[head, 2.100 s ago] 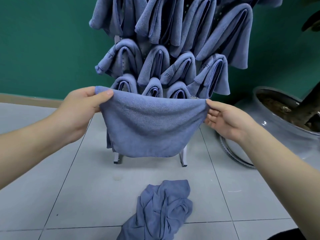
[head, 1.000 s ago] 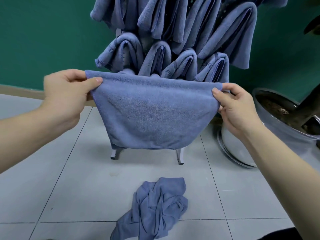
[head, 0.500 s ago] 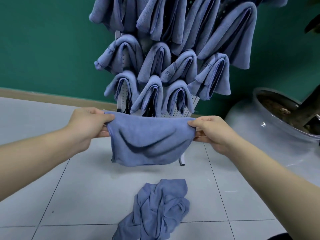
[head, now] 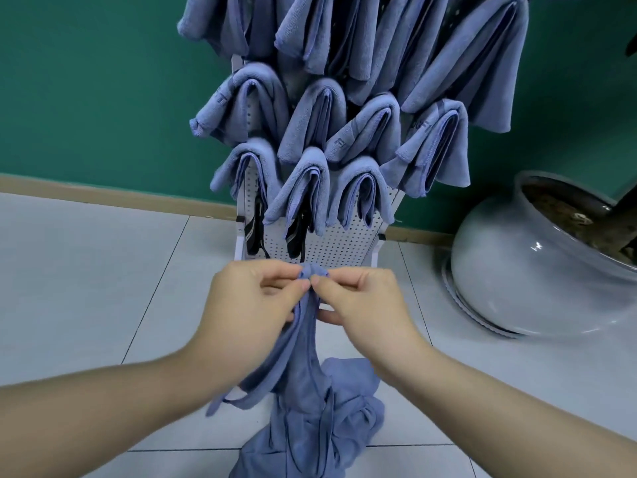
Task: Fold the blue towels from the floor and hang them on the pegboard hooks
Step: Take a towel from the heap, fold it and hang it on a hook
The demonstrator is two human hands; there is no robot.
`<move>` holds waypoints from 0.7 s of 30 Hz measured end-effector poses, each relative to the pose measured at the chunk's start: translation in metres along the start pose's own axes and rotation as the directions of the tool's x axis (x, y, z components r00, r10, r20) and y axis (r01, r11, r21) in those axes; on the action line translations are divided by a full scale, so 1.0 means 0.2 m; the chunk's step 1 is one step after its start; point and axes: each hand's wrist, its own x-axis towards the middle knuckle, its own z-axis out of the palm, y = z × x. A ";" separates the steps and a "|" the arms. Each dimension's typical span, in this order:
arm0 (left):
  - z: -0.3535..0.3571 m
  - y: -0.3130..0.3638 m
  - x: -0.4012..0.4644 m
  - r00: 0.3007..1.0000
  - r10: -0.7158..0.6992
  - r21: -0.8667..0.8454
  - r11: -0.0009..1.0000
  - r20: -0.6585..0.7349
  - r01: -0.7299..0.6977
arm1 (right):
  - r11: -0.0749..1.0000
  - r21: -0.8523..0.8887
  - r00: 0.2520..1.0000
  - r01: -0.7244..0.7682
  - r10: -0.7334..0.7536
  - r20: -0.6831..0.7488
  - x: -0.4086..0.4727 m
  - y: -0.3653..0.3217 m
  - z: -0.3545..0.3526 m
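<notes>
Both hands together in front of the pegboard, fingertips almost touching. Left hand and right hand each pinching the top edge of a blue towel, folded narrow and hanging down between the wrists. Below it, on the tiled floor, one more crumpled towel. Behind, many folded towels over the hooks. To the right, a round white pot against the green wall.
</notes>
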 end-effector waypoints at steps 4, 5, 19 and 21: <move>0.01 -0.06 -0.03 0.999 0.026 -0.035 0.999 -0.036 -0.027 | 0.999 -0.031 0.999 0.037 -0.038 -0.008 -0.02 0.04 0.04; 0.01 -0.06 -0.03 0.998 0.046 -0.033 0.998 -0.035 -0.047 | 0.998 -0.027 0.999 0.052 -0.052 -0.014 -0.02 0.04 0.05; -0.02 -0.03 0.05 0.952 0.304 0.149 0.940 0.034 -0.305 | 0.983 -0.009 0.983 0.186 -0.186 -0.011 -0.05 -0.01 0.00; -0.05 -0.02 0.10 0.926 0.361 0.262 0.888 0.115 -0.378 | 0.972 -0.064 0.974 0.226 -0.227 -0.005 -0.03 -0.04 -0.02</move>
